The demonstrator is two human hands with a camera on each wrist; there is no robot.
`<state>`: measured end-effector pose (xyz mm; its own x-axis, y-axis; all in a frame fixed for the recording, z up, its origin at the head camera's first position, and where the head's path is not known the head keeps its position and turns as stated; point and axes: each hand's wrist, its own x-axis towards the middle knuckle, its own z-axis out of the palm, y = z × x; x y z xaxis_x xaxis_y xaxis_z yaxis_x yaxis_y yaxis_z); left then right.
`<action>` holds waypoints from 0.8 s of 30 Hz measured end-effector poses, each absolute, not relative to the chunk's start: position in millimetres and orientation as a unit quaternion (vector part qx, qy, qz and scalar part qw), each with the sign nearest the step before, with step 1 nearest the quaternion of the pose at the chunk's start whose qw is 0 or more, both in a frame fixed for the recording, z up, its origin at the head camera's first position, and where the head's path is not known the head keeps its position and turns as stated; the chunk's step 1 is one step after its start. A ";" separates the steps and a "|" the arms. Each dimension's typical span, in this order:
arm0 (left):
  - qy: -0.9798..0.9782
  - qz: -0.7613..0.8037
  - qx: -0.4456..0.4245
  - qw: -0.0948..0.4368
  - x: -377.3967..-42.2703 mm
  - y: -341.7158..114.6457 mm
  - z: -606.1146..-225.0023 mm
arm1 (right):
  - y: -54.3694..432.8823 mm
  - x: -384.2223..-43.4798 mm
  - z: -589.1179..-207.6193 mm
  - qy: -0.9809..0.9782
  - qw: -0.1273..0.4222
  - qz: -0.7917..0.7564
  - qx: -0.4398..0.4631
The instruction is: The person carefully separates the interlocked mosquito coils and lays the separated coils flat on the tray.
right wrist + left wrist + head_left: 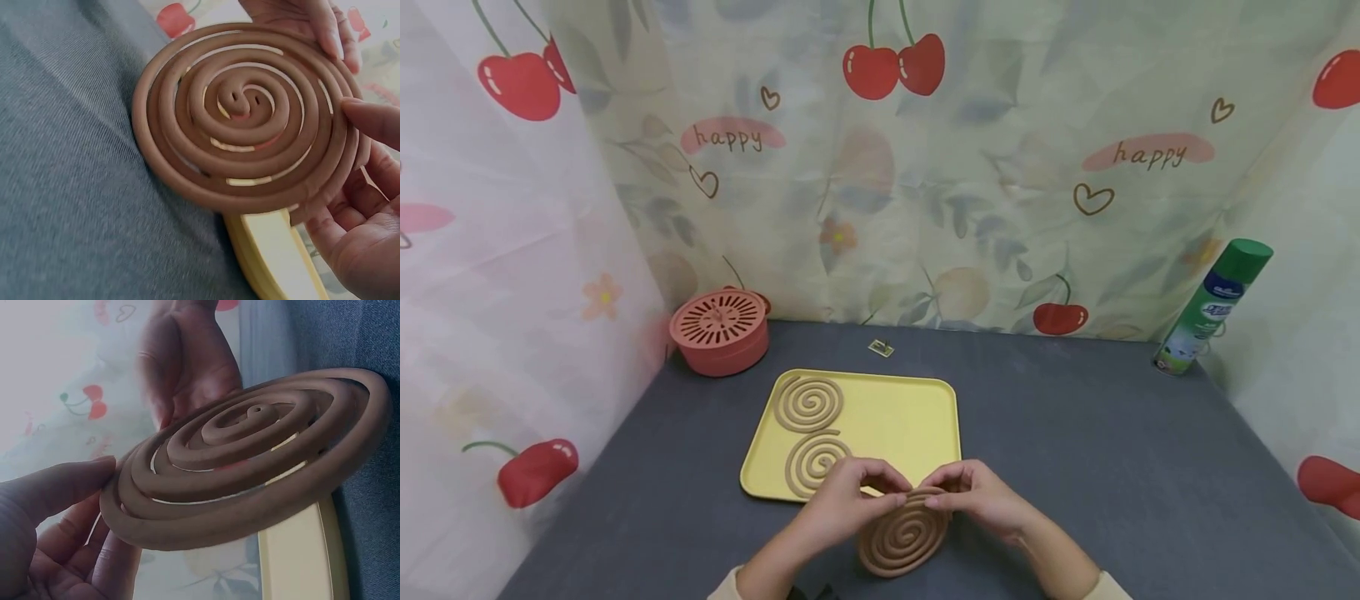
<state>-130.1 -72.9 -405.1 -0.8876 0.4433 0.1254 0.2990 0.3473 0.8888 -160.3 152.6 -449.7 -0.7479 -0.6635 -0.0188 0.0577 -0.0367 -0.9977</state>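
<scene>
In the head view, the left hand (850, 496) and right hand (988, 500) pinched the brown coil (902, 546) at its upper rim; it hung below and between them — neither nearer — by the yellow tray (898, 408). Left wrist view: its face spread away from the left grip. Right wrist view: nearly round, no clear long axis.

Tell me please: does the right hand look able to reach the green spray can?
Probably not now: the right hand pinches a brown coil, and the green spray can stands far off, though nothing visible lies between.
</scene>
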 end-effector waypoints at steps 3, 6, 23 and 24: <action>0.819 0.522 0.230 0.064 -127.2 -73.0 -403.9 | 156.8 -158.8 -452.3 0.657 0.257 -0.672 -0.224; 0.818 0.526 0.225 0.069 -124.6 -73.0 -402.6 | 161.1 -156.6 -453.4 0.669 0.254 -0.666 -0.210; 0.822 0.525 0.215 0.039 -118.0 -73.0 -406.5 | 164.3 -148.1 -454.9 0.723 0.193 -0.635 -0.189; 0.822 0.526 0.215 0.037 -117.7 -73.2 -407.3 | 164.4 -147.7 -455.8 0.725 0.189 -0.634 -0.191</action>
<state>-117.7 -73.2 -407.3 -0.9048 0.3928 0.1646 0.3141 0.3544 0.8808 -147.7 164.4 -455.8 -0.8549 -0.5178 -0.0322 -0.0376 0.1238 -0.9916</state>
